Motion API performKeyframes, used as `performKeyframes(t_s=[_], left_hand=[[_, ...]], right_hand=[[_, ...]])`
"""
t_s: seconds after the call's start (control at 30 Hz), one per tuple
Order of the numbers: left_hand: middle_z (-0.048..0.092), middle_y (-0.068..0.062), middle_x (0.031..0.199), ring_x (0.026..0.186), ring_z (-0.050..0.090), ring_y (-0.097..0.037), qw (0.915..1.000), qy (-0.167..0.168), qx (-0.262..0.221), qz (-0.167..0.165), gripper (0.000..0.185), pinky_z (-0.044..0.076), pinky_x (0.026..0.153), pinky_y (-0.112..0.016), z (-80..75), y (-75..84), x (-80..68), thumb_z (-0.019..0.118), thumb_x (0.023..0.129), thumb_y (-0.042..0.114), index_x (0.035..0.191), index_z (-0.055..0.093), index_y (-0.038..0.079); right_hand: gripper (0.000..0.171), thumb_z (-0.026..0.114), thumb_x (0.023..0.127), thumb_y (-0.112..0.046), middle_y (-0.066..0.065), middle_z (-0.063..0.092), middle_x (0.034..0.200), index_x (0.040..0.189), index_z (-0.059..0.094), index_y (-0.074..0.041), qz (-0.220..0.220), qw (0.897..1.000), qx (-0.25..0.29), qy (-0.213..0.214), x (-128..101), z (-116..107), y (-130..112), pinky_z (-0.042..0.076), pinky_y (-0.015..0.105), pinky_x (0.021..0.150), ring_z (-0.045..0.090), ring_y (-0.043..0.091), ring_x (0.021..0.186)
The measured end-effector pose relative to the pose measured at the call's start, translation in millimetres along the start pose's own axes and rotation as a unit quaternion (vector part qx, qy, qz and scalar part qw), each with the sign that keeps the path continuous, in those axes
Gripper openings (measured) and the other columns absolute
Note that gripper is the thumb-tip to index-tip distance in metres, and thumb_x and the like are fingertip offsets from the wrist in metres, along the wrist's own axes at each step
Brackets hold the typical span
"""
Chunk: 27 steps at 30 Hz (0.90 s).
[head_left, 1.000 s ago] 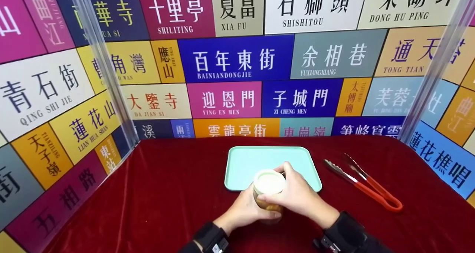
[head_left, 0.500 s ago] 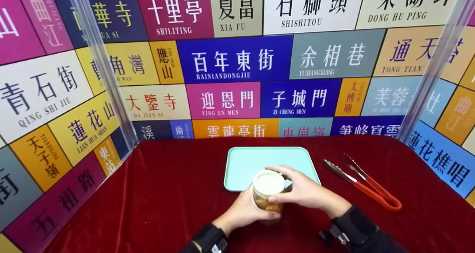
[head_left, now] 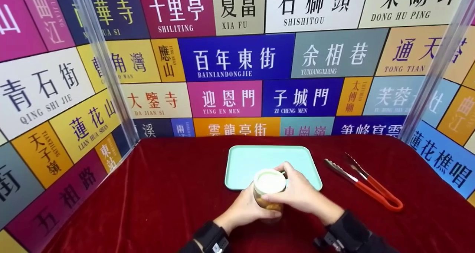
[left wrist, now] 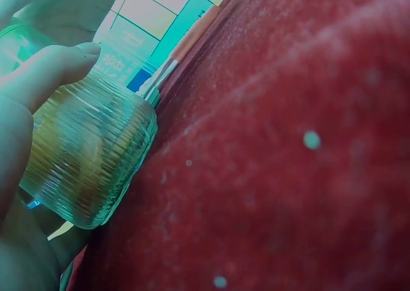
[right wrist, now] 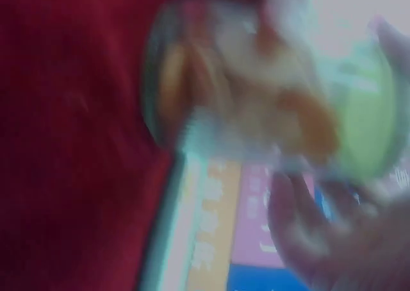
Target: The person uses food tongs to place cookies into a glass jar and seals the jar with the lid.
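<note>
My left hand (head_left: pixel 243 210) wraps round the body of a ribbed glass jar (left wrist: pixel 96 143), its thumb across the near side. The jar stands upright on the red cloth in front of the tray, with brownish-orange pieces inside. On top is a pale green lid (head_left: pixel 269 182). My right hand (head_left: pixel 298 193) grips the lid's rim, thumb on the near side and fingers on the far side. In the right wrist view the jar and its lid (right wrist: pixel 368 111) are blurred. What the pieces inside are, I cannot tell.
Behind the jar lies a mint-green tray (head_left: pixel 252 160). To the right are metal tongs (head_left: pixel 374 193) with red handles, spread apart on the red cloth (head_left: pixel 148 193). Sign-covered panels (head_left: pixel 237 60) stand round the table's back and sides.
Half a second ago my right hand lay turned further right with its fingers nearer the lid's top; it has swung back round the rim. My left hand and the jar stay in place.
</note>
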<state>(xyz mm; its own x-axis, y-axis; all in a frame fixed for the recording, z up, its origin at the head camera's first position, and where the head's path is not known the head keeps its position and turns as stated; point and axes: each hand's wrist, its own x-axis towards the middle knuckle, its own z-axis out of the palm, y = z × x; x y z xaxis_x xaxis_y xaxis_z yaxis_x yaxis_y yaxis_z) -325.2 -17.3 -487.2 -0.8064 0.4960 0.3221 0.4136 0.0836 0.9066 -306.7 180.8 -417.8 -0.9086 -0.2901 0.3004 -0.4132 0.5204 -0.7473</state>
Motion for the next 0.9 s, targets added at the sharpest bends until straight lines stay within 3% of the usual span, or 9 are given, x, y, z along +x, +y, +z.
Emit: performKeyframes(t_s=[0.1, 0.2, 0.43, 0.6, 0.73, 0.9], left_hand=[[0.066, 0.007, 0.134, 0.123, 0.063, -0.012, 1.0, -0.001, 0.008, 0.0, 0.091, 0.05, 0.107, -0.031, -0.3, 0.3, 0.3, 0.1, 0.073, 0.026, 0.15, 0.051, 0.022], [0.066, 0.009, 0.134, 0.124, 0.062, -0.011, 0.9998, -0.002, 0.02, 0.001, 0.092, 0.049, 0.109, -0.032, -0.6, -0.2, 0.3, 0.1, 0.072, 0.028, 0.15, 0.051, 0.025], [0.067, 0.01, 0.133, 0.124, 0.063, -0.011, 0.9999, -0.003, 0.011, -0.003, 0.09, 0.047, 0.11, -0.032, -1.2, -3.3, 0.5, 0.1, 0.072, 0.027, 0.148, 0.052, 0.023], [0.068, 0.008, 0.131, 0.119, 0.066, -0.01, 0.9999, -0.006, 0.009, -0.009, 0.087, 0.05, 0.106, -0.03, -1.3, -4.2, 0.2, 0.099, 0.074, 0.026, 0.147, 0.052, 0.019], [0.068, 0.008, 0.131, 0.118, 0.066, -0.01, 0.9999, -0.005, 0.015, -0.007, 0.089, 0.05, 0.106, -0.03, -1.9, -3.4, 0.0, 0.1, 0.074, 0.027, 0.149, 0.052, 0.019], [0.068, 0.007, 0.132, 0.119, 0.066, -0.012, 0.9999, -0.006, 0.014, 0.002, 0.089, 0.051, 0.106, -0.031, -2.0, -2.4, 0.6, 0.1, 0.073, 0.027, 0.148, 0.053, 0.02]], right_hand=[[0.084, 0.103, 0.061, -0.046, 0.005, 0.07, 0.107, 0.12, 0.055, -0.01, 0.024, 0.999, -0.01, 0.031, -1.6, 6.6, -5.5, 0.052, 0.04, 0.088, 0.065, 0.018, 0.097], [0.087, 0.103, 0.06, -0.048, 0.005, 0.069, 0.107, 0.122, 0.055, -0.01, 0.028, 0.999, -0.017, 0.031, -2.4, 6.4, -7.9, 0.052, 0.04, 0.088, 0.064, 0.018, 0.096], [0.091, 0.096, 0.077, -0.038, 0.01, 0.064, 0.138, 0.15, 0.053, -0.007, -0.03, 0.996, 0.031, -0.079, 0.2, -9.7, 6.8, 0.047, 0.048, 0.105, 0.059, 0.028, 0.124], [0.079, 0.089, 0.087, -0.027, 0.012, 0.06, 0.146, 0.155, 0.053, -0.009, -0.048, 0.988, 0.084, -0.12, 5.2, -19.7, 19.3, 0.053, 0.041, 0.099, 0.057, 0.03, 0.127], [0.07, 0.091, 0.086, -0.03, 0.005, 0.064, 0.14, 0.147, 0.062, -0.013, -0.083, 0.99, 0.053, -0.097, 8.1, -19.6, 22.7, 0.058, 0.04, 0.089, 0.06, 0.022, 0.119], [0.064, 0.097, 0.077, -0.039, -0.008, 0.07, 0.124, 0.133, 0.072, -0.019, -0.107, 0.994, -0.008, -0.034, 7.0, -14.3, 18.2, 0.055, 0.04, 0.09, 0.063, 0.016, 0.111]])
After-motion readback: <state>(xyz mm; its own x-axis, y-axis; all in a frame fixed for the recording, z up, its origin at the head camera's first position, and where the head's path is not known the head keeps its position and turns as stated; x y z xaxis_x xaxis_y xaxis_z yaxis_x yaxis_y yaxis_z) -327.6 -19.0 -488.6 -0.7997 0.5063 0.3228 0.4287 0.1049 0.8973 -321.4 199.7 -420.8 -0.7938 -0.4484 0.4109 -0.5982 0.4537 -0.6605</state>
